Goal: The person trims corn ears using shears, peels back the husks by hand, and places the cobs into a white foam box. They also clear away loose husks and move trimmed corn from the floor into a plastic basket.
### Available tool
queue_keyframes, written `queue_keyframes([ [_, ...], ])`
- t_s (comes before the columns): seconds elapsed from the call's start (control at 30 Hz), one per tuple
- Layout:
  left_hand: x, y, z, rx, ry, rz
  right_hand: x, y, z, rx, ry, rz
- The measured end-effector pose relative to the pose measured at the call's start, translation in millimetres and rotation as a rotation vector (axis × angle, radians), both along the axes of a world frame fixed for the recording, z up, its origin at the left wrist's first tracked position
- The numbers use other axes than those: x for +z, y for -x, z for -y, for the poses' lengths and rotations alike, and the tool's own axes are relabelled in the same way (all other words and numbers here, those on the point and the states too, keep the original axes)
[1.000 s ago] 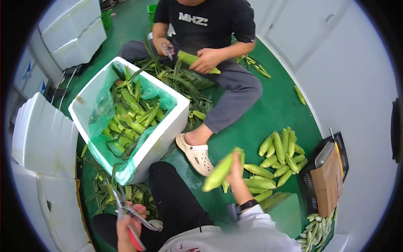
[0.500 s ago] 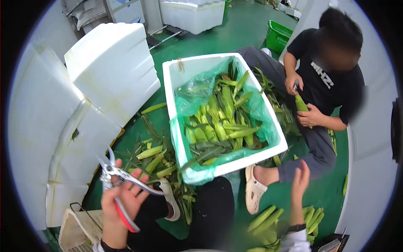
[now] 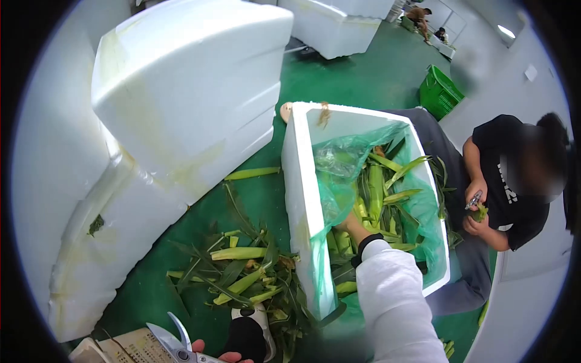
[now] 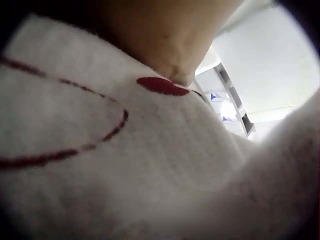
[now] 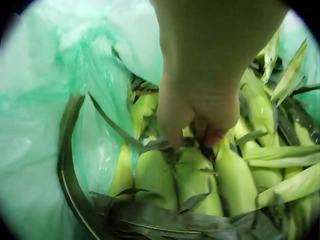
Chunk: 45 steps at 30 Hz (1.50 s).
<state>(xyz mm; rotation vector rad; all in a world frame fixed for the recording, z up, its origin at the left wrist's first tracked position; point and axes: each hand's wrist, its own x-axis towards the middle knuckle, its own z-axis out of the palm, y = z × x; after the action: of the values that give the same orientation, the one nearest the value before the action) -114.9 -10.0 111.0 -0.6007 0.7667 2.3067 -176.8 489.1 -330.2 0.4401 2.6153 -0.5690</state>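
Deep in a white foam box [image 3: 292, 199] lined with green plastic, my right hand [image 5: 200, 100] reaches down among ears of corn in their husks. In the right wrist view its thumb and fingers curl around the upper end of one ear of corn [image 5: 197, 182]; the fingertips are partly hidden. At the bottom of the head view my left hand [image 3: 232, 357] holds pruning shears [image 3: 164, 340] with the blades apart, and only some fingers show. Pale cloth with a dark red print [image 4: 162, 86] fills most of the left wrist view.
Husk and leaf scraps [image 3: 242, 275] lie on the green floor left of the box. Large white foam boxes [image 3: 187, 78] stand at the left. Across the box, a seated person [image 3: 508, 175] in black trims an ear with shears. A green basket [image 3: 440, 92] stands behind.
The ear of corn my right hand carried a second ago has left it, and that hand has moved into the foam box. The head view has swung left. My left hand keeps the shears.
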Motion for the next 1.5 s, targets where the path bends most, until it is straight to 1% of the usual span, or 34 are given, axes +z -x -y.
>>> queue_keyframes([
  [0.07,-3,2,5,-0.044,-0.038,0.042,57,6,21,-0.316,0.2,0.121],
  [0.13,-2,4,4,-0.102,-0.068,0.03,7,-11,14,-0.179,0.033,0.009],
  [0.2,5,4,0,-0.17,-0.075,-0.008,10,-28,45,-0.082,-0.378,-0.039],
  [0.23,7,6,-3,-0.207,-0.045,-0.029,19,-26,39,-0.136,-0.187,0.117],
  [0.27,8,7,-5,-0.238,-0.003,-0.029,3,-27,22,-0.175,-0.019,0.023],
  [0.3,7,7,-4,-0.25,0.001,-0.03,-32,-25,-11,-0.203,0.151,-0.079],
  [0.37,3,7,2,-0.244,0.01,-0.045,-75,-19,-36,-0.259,0.129,-0.023],
  [0.4,2,8,5,-0.229,0.008,-0.054,-74,-13,-39,-0.287,0.119,0.005],
  [0.43,0,9,7,-0.212,0.009,-0.057,-76,-16,-35,-0.295,0.048,0.105],
  [0.47,-1,10,10,-0.189,0.026,-0.053,-80,-17,-31,-0.304,0.015,0.135],
  [0.5,-1,11,13,-0.173,0.03,-0.045,-70,-17,-19,-0.312,-0.017,0.165],
  [0.57,-1,14,19,-0.151,0.047,-0.02,-20,-13,6,-0.35,-0.004,0.085],
  [0.67,-2,17,21,-0.125,0.036,-0.006,33,-8,7,-0.317,0.118,0.049],
  [0.7,-1,16,19,-0.118,0.028,-0.006,46,-19,3,-0.297,0.179,0.065],
  [0.73,1,13,17,-0.112,0.018,-0.005,70,-31,-1,-0.278,0.238,0.081],
  [0.77,3,12,14,-0.136,-0.004,-0.014,139,-22,23,-0.18,0.193,0.188],
  [0.8,7,10,9,-0.167,-0.013,-0.033,140,-38,21,-0.099,0.261,0.069],
  [0.87,6,4,4,-0.249,-0.031,-0.076,212,-67,51,0.004,0.104,-0.019],
  [0.93,11,-6,-3,-0.285,-0.02,-0.111,255,-120,60,-0.141,0.131,-0.32],
  [0.97,11,-14,-8,-0.311,0.083,-0.127,275,-146,62,-0.211,0.137,-0.472],
  [1.0,12,-24,-13,-0.334,0.187,-0.141,295,-169,64,-0.264,0.074,-0.576],
  [1.07,9,-39,-18,-0.39,0.153,-0.201,325,-209,73,-0.37,-0.042,-0.782],
  [1.1,3,-43,-16,-0.479,0.168,-0.229,333,-226,77,-0.514,0.018,-0.867],
  [1.13,2,-49,-19,-0.565,0.184,-0.257,342,-238,84,-0.626,0.057,-1.014],
  [1.17,5,-60,-26,-0.607,0.224,-0.246,359,-246,85,-0.638,0.03,-1.119],
  [1.2,-17,-62,-20,-0.803,0.132,-0.224,384,-249,93,-0.651,0.007,-1.223],
  [1.23,-22,-75,-32,-0.796,0.124,-0.193,398,-248,104,-0.913,0.439,-1.282],
  [1.27,-24,-90,-48,-0.79,0.115,-0.164,405,-252,113,-0.964,0.536,-1.327],
  [1.33,-28,-117,-82,-0.762,0.217,-0.178,386,-260,122,-0.92,0.442,-1.433],
  [1.37,-33,-130,-99,-0.68,0.214,-0.2,385,-263,140,-0.976,0.541,-1.458],
  [1.4,-41,-141,-113,-0.606,0.21,-0.219,395,-267,167,-1.066,0.788,-1.447],
  [1.43,-50,-148,-125,-0.494,0.209,-0.257,400,-267,194,-1.113,0.887,-1.532],
  [1.47,-58,-151,-137,-0.386,0.197,-0.298,377,-276,208,-1.141,0.807,-1.529],
  [1.5,-59,-149,-147,-0.301,0.205,-0.321,360,-282,223,-1.183,0.814,-1.536],
])
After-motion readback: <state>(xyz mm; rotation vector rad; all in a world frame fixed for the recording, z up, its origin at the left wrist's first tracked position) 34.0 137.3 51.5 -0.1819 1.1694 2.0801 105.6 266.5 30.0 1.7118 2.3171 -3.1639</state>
